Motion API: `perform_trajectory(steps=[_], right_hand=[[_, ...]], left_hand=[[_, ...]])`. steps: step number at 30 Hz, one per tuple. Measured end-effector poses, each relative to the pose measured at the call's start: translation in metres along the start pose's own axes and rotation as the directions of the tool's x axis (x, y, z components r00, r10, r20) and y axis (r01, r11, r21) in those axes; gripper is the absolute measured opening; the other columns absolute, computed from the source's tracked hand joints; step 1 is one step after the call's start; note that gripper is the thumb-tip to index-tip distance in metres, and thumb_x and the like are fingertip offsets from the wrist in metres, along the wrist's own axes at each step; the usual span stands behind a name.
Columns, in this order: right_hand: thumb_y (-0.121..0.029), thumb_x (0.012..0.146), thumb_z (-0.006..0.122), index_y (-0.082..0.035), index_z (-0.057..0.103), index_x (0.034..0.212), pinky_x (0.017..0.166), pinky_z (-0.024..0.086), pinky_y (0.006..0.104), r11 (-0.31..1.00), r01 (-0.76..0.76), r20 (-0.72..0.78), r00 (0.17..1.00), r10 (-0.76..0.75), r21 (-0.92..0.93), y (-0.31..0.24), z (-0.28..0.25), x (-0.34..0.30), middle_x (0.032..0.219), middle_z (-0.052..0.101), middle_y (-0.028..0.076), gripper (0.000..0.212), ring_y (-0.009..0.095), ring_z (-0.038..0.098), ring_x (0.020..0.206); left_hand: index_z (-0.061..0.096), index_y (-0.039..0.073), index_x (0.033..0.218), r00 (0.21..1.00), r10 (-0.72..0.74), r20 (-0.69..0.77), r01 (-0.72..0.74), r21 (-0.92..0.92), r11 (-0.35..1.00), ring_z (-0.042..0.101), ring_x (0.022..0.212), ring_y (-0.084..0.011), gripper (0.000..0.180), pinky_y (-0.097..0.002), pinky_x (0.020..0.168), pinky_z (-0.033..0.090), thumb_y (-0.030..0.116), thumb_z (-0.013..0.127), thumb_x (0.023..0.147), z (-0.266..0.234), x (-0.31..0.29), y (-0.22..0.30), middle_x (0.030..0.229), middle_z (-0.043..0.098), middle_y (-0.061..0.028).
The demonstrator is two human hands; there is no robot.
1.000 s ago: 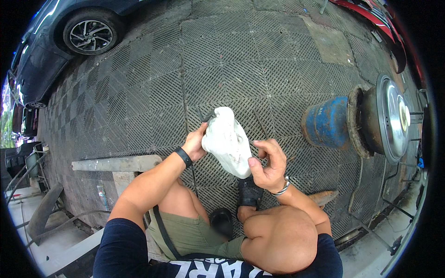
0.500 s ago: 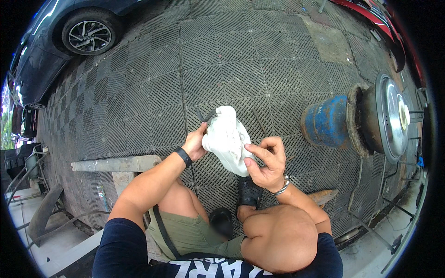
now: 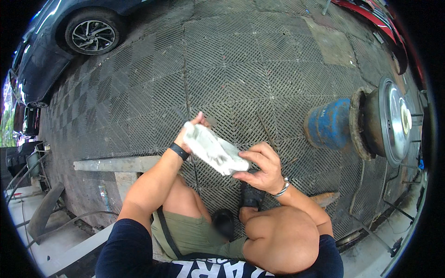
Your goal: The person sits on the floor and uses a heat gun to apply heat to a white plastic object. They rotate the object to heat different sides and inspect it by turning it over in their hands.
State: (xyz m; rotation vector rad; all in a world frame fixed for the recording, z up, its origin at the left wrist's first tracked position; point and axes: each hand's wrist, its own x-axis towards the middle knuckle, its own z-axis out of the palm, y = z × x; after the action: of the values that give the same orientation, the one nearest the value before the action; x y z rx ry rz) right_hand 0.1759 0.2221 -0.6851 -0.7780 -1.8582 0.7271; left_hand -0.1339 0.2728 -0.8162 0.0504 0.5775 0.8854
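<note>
In front of my knees a crumpled white cloth [image 3: 211, 146] is stretched slantwise between my two hands, with grey smudges on it and some motion blur. My left hand [image 3: 186, 136] grips its upper left end, most of the fingers being behind the cloth. The lower right end is pinched between the thumb and fingers of my right hand [image 3: 263, 167]. Whatever the cloth may be wrapped around cannot be made out; a faint dark blur lies beside my left fingers.
To the right a rusty blue gas cylinder [image 3: 328, 124] stands beside a large pot with a shiny metal lid [image 3: 394, 121]. A dark car [image 3: 41, 60] is at the upper left, a red car part [image 3: 371, 16] at the upper right. Ridged mats [image 3: 232, 74] cover the floor.
The cloth has swung from nearly upright to a flatter slant, its top end moving left and down. My left hand has turned and shifted left. The dark hooked piece beside it has become a blur.
</note>
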Motion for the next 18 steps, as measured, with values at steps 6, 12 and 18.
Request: perform_trajectory(steps=[6,12,18], right_hand=[[-0.031,0.070,0.089,-0.014,0.076,0.119,0.067,0.057,0.0315,1.000,-0.020,0.131,0.991,0.018,0.013,0.007,-0.013,-0.010,0.105,0.065,0.009,0.054,0.021,0.065,0.078],[-0.031,0.074,0.086,-0.019,0.074,0.124,0.065,0.055,0.0314,0.999,0.047,0.204,0.978,-0.043,-0.015,0.006,-0.020,-0.007,0.106,0.066,0.006,0.053,0.019,0.064,0.076],[-0.038,0.074,0.083,-0.020,0.075,0.123,0.061,0.049,0.0326,0.994,0.091,0.212,0.974,-0.077,-0.056,-0.002,-0.019,-0.004,0.098,0.064,0.002,0.052,0.018,0.058,0.070]], left_hand=[[0.063,0.003,0.099,0.987,0.035,0.157,-0.058,0.141,0.988,0.056,0.072,-0.0187,0.038,-0.0368,0.065,0.053,0.042,0.059,0.101,0.042,-0.022,0.030,0.071,0.053,-0.0008],[0.061,-0.003,0.126,0.987,-0.075,-0.144,0.142,0.544,0.827,0.070,0.085,-0.0242,0.054,-0.0375,0.077,0.059,0.044,0.059,0.101,0.054,-0.039,0.031,0.093,0.070,-0.0127],[0.065,0.001,0.125,0.972,-0.071,-0.226,0.210,0.684,0.699,0.069,0.074,-0.0085,0.035,-0.0246,0.064,0.056,0.013,0.072,0.093,0.064,-0.030,0.016,0.089,0.074,-0.0043]])
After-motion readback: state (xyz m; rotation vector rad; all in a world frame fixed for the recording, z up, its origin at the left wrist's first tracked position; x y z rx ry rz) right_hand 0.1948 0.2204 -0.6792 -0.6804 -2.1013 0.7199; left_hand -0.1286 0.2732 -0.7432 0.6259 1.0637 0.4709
